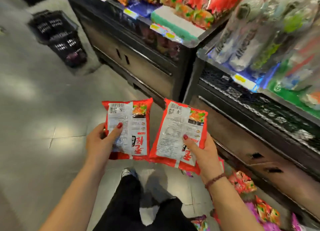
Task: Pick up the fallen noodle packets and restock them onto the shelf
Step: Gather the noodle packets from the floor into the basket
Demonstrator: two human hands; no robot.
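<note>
At frame centre, my left hand (99, 140) pinches one red noodle packet (131, 127) and my right hand (202, 151) grips a second packet (176, 137). Light, slippery film with brittle contents, so I'd hold the edges gently. Fallen packets (242, 181) lower right, shelf (174, 21) up top.

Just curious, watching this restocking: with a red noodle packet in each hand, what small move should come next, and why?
Probably raise both toward the dark metal shelf. The left hand grips one red plastic noodle packet and the right hand a second red packet, so neither can gather the crumpled packets lying on the floor until these are placed.
</note>
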